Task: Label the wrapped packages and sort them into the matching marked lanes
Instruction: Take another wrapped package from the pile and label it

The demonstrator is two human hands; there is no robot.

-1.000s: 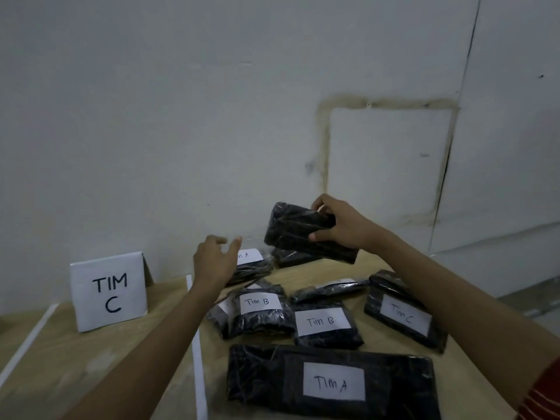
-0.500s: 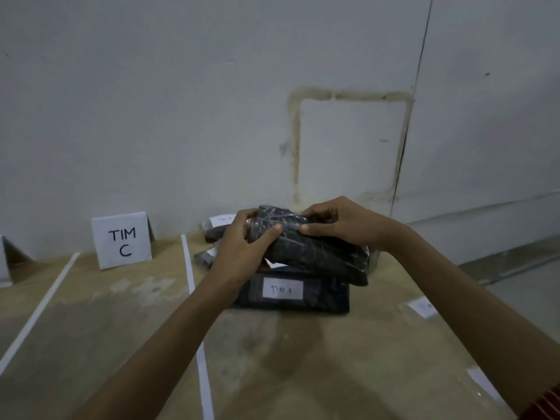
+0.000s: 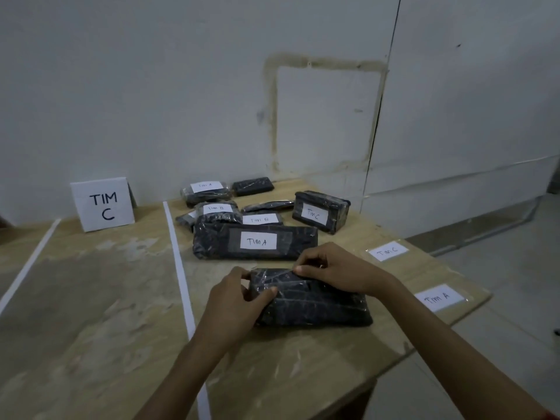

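Observation:
An unlabelled black wrapped package [image 3: 315,301] lies on the wooden table near its front right. My left hand [image 3: 235,301] grips its left end, thumb on top. My right hand [image 3: 330,268] pinches the wrap at its far top edge. Behind it lies a long package labelled TIM A [image 3: 256,241], and further back several smaller labelled packages, among them a box marked TIM C [image 3: 321,211]. Two loose labels lie at the right edge: Tim C [image 3: 388,251] and Tim A [image 3: 438,297].
A folded white sign reading TIM C [image 3: 103,204] stands at the back left. White tape lines [image 3: 181,283] split the table [image 3: 91,313] into lanes. The table's right edge drops to a grey floor; a white wall runs behind.
The unlabelled package came down from the air in front of the pile onto the table nearer to me. Both hands stayed on it, and the view tilted down.

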